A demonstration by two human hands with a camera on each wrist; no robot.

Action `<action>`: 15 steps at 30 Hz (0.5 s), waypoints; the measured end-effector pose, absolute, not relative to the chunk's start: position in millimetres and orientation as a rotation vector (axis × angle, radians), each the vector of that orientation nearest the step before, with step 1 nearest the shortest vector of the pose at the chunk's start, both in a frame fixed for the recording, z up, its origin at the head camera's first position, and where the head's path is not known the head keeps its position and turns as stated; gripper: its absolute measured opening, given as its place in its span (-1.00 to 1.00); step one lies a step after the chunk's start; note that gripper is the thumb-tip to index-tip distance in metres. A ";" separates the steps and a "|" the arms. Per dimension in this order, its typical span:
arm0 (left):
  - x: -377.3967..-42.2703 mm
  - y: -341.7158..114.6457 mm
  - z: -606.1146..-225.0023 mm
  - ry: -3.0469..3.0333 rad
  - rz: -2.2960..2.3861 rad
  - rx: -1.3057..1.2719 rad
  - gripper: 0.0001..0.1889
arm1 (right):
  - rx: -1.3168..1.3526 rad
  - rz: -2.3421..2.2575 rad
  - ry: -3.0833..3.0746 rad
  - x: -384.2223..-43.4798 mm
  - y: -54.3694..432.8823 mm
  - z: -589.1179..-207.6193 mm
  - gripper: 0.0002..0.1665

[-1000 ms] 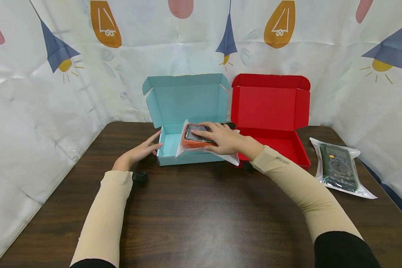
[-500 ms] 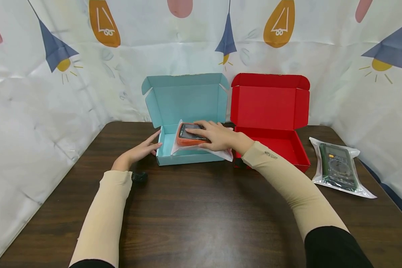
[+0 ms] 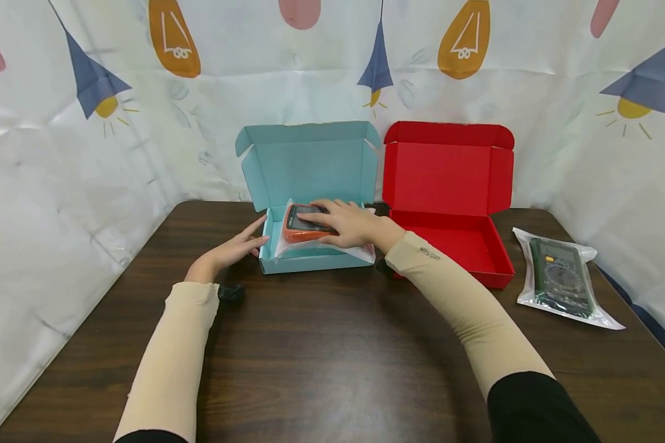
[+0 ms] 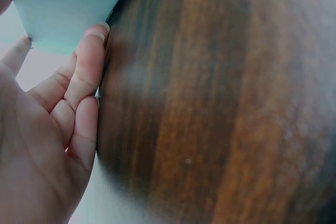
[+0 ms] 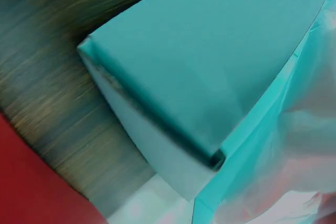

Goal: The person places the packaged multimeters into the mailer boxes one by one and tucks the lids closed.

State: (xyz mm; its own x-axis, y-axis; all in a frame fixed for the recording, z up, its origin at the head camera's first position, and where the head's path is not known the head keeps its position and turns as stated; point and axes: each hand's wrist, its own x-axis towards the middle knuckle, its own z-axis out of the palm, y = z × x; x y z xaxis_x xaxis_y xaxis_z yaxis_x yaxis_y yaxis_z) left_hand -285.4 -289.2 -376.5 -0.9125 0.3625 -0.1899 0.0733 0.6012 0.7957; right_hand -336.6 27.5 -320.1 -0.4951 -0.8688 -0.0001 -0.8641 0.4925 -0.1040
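An orange and black multimeter point(image 3: 305, 235) in a clear plastic bag point(image 3: 360, 253) lies over the bottom of the light blue cardboard box point(image 3: 316, 266). My right hand point(image 3: 351, 224) grips it from above, the palm covering its right part. In the right wrist view the bag point(image 5: 283, 156) shows beside a corner of the blue box point(image 5: 199, 61); that hand's fingers are out of sight there. At the box's left wall rests my left hand point(image 3: 229, 251), fingers extended. The left wrist view shows its fingertips point(image 4: 89, 59) right at the blue wall point(image 4: 68, 9).
Beside the blue box stands a red box point(image 3: 449, 243) with its lid up, like the blue one. A green multimeter point(image 3: 562, 277) in a clear bag lies at the right on the dark wooden table point(image 3: 321, 357). A patterned curtain point(image 3: 310, 80) hangs behind.
My right hand has moved left and slightly down, carrying the bagged orange multimeter further over the blue box. The left hand has stayed at the box's left wall.
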 end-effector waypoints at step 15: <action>-284.8 -288.4 -376.1 2.489 1.231 0.336 -0.16 | -1.566 -0.042 2.752 -347.1 17.1 -320.3 -0.15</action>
